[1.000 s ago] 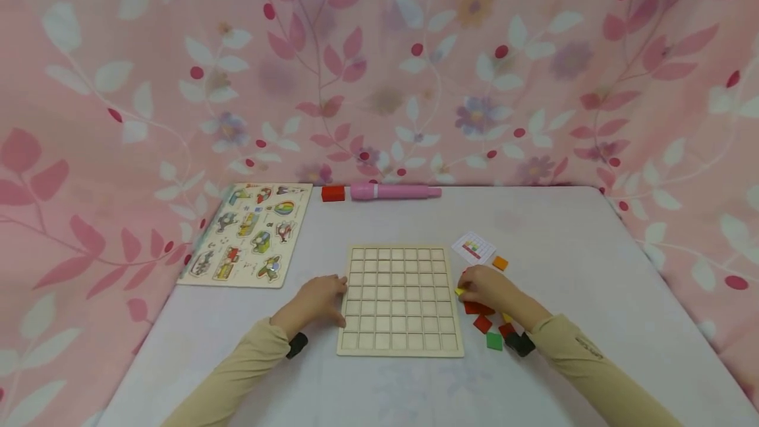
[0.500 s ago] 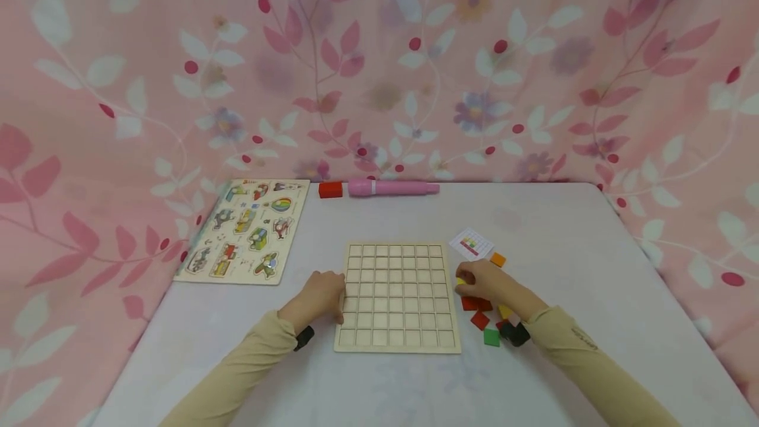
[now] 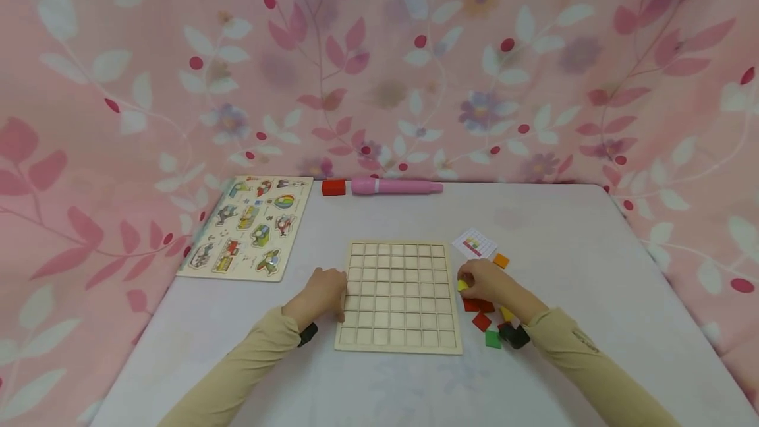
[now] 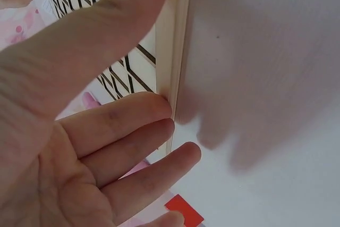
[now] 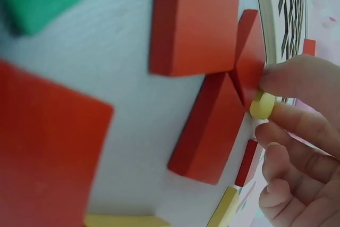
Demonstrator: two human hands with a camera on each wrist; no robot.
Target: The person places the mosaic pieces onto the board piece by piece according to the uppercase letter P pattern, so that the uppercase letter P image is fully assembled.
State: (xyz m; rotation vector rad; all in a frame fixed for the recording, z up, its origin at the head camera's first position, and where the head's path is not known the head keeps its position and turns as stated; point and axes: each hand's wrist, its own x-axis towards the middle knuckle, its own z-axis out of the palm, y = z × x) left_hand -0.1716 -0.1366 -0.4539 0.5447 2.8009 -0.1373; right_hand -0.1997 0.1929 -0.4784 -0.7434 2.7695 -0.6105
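A wooden grid board (image 3: 398, 296) lies flat in the middle of the table in the head view. My left hand (image 3: 323, 292) touches its left edge with fingertips and thumb. In the left wrist view, the left fingers (image 4: 143, 152) look nearly straight against the board's rim. Just off the board's right side, my right hand (image 3: 489, 282) pinches a small yellow piece (image 5: 262, 106) between thumb and index finger. Beneath and around that hand lie red pieces (image 5: 210, 131), a green square (image 3: 493, 339) and more yellow pieces (image 3: 506, 313). The hand partly hides this pile.
A pattern card (image 3: 475, 243) and an orange square (image 3: 501, 260) lie beyond the right hand. A picture puzzle board (image 3: 246, 228) sits at the back left. Along the back edge are a red block (image 3: 333, 188) and a pink stick-shaped object (image 3: 397, 186).
My left fingers have drawn closer together along the board's edge. My right hand stays at the pile, its fingertips curled round the yellow piece, which now shows more clearly. The board is still.
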